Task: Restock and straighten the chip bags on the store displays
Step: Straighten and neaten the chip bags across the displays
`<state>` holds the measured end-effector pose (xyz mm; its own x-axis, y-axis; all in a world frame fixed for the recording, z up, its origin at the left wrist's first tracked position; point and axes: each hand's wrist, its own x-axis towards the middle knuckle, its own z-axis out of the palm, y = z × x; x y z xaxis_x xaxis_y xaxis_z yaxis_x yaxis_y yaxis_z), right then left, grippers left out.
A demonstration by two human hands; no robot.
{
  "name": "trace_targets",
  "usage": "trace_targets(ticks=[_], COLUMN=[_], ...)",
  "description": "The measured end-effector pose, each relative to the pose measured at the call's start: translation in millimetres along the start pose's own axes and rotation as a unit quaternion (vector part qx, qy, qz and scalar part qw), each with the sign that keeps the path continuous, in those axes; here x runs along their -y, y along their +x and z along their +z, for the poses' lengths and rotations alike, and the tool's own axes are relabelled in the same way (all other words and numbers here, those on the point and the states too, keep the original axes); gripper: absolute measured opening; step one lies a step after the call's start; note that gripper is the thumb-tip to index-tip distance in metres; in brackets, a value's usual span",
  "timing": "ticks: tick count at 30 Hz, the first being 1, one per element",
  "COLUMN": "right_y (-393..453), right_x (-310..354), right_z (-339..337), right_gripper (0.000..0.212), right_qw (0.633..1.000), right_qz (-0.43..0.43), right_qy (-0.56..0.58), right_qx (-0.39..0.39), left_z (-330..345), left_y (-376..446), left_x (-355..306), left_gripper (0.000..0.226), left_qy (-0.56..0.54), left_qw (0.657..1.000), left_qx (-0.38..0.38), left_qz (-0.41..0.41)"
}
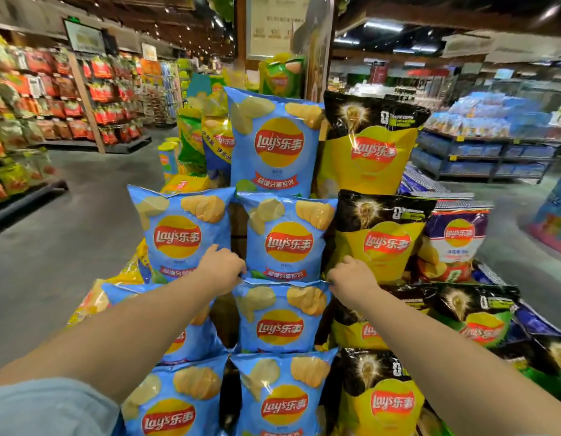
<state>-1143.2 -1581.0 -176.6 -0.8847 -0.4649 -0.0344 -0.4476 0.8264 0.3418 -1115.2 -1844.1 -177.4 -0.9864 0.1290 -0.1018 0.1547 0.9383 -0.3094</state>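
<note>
Hands reach into a tiered chip display. Our left hand pinches the top left corner of a blue bag in the third row, our right hand pinches its top right corner. Yellow-and-black bags stand just beside it.

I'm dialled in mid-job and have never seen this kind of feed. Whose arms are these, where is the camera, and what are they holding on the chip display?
There is no machine: a person's bare arms, filmed by one wide-angle camera worn on their head. The left hand and right hand each pinch a top corner of one shiny blue Lay's chip bag in the display's middle column. Similar blue bags sit above and below it; black-and-yellow Lay's chip bags stand to its right. Each grip looks closed on the bag's seam.
</note>
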Motion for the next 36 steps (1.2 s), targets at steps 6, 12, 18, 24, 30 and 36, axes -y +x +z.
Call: trace_targets(ticks=[6,12,18,24,30,36], right_y=[17.2,19.7,22.0,24.7,25.3,27.5], right_x=[-8.0,-23.2,-24.9,-17.3,-9.6,-0.9], right_z=[15.5,23.2,23.4,19.6,19.7,21.3], right_gripper=[0.028,0.027,0.024,0.029,0.026,0.03], right_qw=[0.999,0.984,0.974,0.978,0.98,0.988], right_qz=[0.001,0.001,0.033,0.054,0.014,0.03], right_qy=[0.041,0.177,0.216,0.193,0.19,0.148], right_qx=[0.003,0.028,0.051,0.057,0.055,0.025], left_z=[10.9,5.3,1.4,-2.2,-0.3,2.3], left_y=[0.3,-6.9,-4.5,-1.3,-5.6,0.7], left_x=[0.8,-7.4,-3.0,-8.6,-8.8,-14.7], left_gripper=[0.026,0.026,0.022,0.025,0.026,0.031], left_qy=[-0.006,-0.062,-0.126,-0.117,-0.106,-0.17], left_qw=[0.999,0.992,0.981,0.983,0.992,0.978], left_qx=[-0.02,-0.008,0.029,0.024,0.015,0.019], left_qz=[-0.045,-0.106,-0.142,-0.143,-0.071,-0.117])
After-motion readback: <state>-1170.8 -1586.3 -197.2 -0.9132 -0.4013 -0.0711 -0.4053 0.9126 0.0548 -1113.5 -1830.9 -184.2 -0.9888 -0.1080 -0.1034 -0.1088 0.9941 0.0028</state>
